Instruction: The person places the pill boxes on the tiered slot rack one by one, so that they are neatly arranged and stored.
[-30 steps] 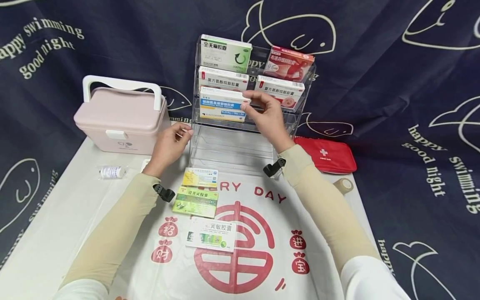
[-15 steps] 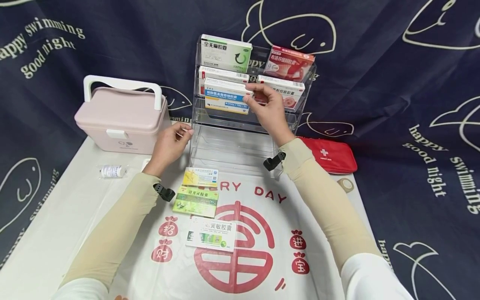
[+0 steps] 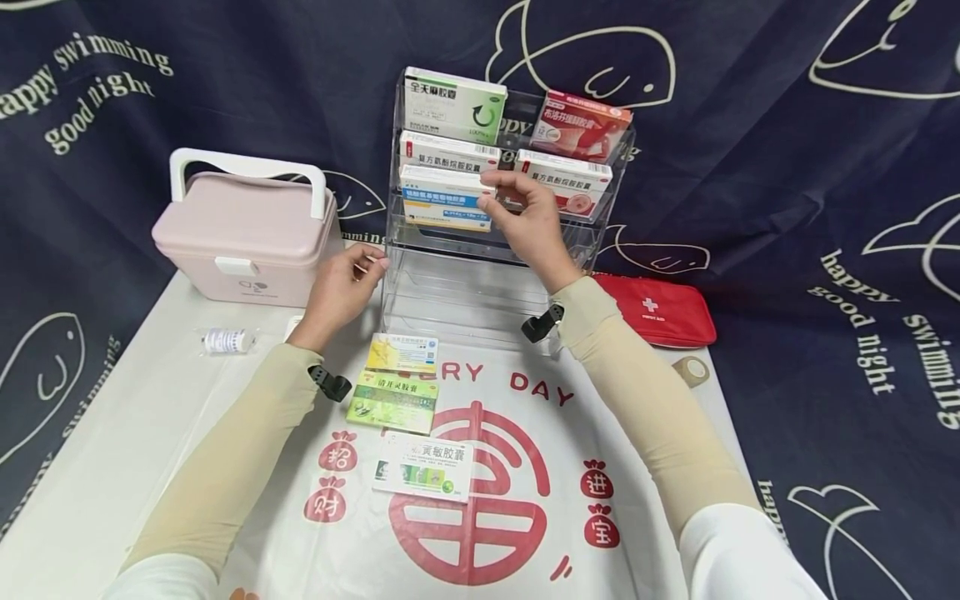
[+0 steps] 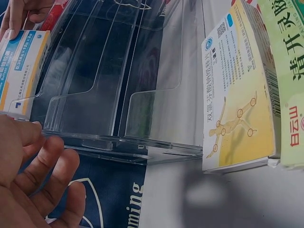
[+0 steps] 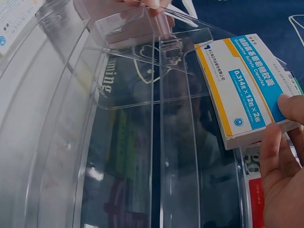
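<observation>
My right hand [image 3: 531, 225] pinches the right end of a white, blue and yellow box of glucosamine capsules [image 3: 442, 200] between thumb and fingers. The box stands at the left of the middle tiers of a clear acrylic display rack [image 3: 465, 287], in front of a white capsule box [image 3: 450, 152]. In the right wrist view the capsule box [image 5: 242, 90] tilts over the rack's clear tiers. My left hand [image 3: 343, 287] holds the rack's left side edge with its thumb and fingertips; in the left wrist view its other fingers [image 4: 66, 164] curl loosely beside the side panel.
A green-and-white box [image 3: 453, 107], a red box [image 3: 581, 129] and another white box [image 3: 566, 185] stand in the rack. Yellow [image 3: 402, 353], green [image 3: 393, 402] and white [image 3: 423, 468] boxes lie in front. A pink case [image 3: 240, 233] and red first-aid pouch [image 3: 660, 310] flank it.
My right hand first raised the glucosamine box and shifted it right, then brought it back left and slightly down, lower over the white box behind. The left hand stays at the rack's edge.
</observation>
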`<state>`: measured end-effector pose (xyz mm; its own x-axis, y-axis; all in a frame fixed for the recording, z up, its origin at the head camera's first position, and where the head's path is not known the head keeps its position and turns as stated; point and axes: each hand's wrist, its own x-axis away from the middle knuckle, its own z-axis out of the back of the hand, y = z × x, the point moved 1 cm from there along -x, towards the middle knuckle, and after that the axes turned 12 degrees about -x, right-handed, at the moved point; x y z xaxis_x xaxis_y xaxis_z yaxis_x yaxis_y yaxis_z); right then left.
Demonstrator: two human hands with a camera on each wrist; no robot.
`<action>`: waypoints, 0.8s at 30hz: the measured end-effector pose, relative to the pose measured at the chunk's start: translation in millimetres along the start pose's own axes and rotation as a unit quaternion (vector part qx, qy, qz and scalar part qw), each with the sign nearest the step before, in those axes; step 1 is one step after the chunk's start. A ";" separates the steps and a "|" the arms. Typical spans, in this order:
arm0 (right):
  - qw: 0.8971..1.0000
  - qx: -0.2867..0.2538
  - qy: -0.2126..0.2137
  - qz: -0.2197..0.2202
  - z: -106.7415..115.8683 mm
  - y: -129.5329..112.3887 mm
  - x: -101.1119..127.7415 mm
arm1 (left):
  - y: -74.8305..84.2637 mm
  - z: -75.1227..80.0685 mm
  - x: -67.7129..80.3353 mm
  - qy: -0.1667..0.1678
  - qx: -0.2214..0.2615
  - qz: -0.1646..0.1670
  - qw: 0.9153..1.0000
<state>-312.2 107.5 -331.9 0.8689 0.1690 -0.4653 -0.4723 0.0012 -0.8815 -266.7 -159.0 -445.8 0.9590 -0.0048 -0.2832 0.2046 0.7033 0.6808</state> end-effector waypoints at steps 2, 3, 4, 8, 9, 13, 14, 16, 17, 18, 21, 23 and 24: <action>1.000 0.013 -0.004 0.000 -2.1 -0.7 1.8 | -0.2 -0.1 0.0 -0.001 -0.001 0.000 1.000; 1.000 0.020 -0.007 0.000 -3.0 -0.9 2.8 | -0.2 -0.1 0.0 -0.001 -0.001 0.001 1.000; 1.000 0.027 -0.008 0.002 -4.0 -1.3 3.8 | -0.5 -0.2 0.0 -0.002 -0.001 0.001 1.000; 0.999 0.041 -0.014 0.001 -6.8 -2.0 7.1 | -0.5 0.2 0.3 -0.002 -0.002 0.002 1.000; 0.999 0.045 -0.015 0.005 -7.1 -1.7 7.6 | -0.5 0.2 0.2 -0.002 -0.003 0.003 1.000; 0.998 0.058 -0.021 0.015 -7.7 2.5 8.2 | -0.5 0.4 0.2 -0.002 -0.005 0.003 1.000; 0.998 0.060 -0.022 0.016 -7.0 7.0 7.4 | -0.7 0.2 -0.1 -0.002 -0.006 0.002 1.000; 0.998 0.058 -0.024 0.019 -5.2 17.8 4.9 | -0.9 0.0 -0.3 -0.001 -0.007 0.002 1.000; 0.998 0.056 -0.024 0.021 -4.2 23.6 3.7 | -1.0 -0.1 -0.5 -0.001 -0.008 0.001 1.000; 0.998 0.054 -0.024 0.022 -3.3 28.6 2.6 | -0.9 -0.1 -0.4 0.000 -0.008 0.000 1.000; 0.998 0.052 -0.028 0.029 -0.4 42.2 -0.5 | -0.2 0.2 0.0 0.000 -0.008 0.000 1.000; 0.997 0.057 -0.033 0.033 0.5 45.0 -0.6 | 0.1 0.4 0.4 0.000 -0.008 0.000 1.000; 0.997 0.062 -0.035 0.033 0.8 45.9 -0.4 | 0.3 0.6 0.6 0.000 -0.007 0.000 1.000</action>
<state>-334.3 108.3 -372.1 0.8247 0.2414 -0.5114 -0.5466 0.1084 -0.8303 -265.9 -159.2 -445.3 0.9588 -0.0047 -0.2842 0.2024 0.7132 0.6711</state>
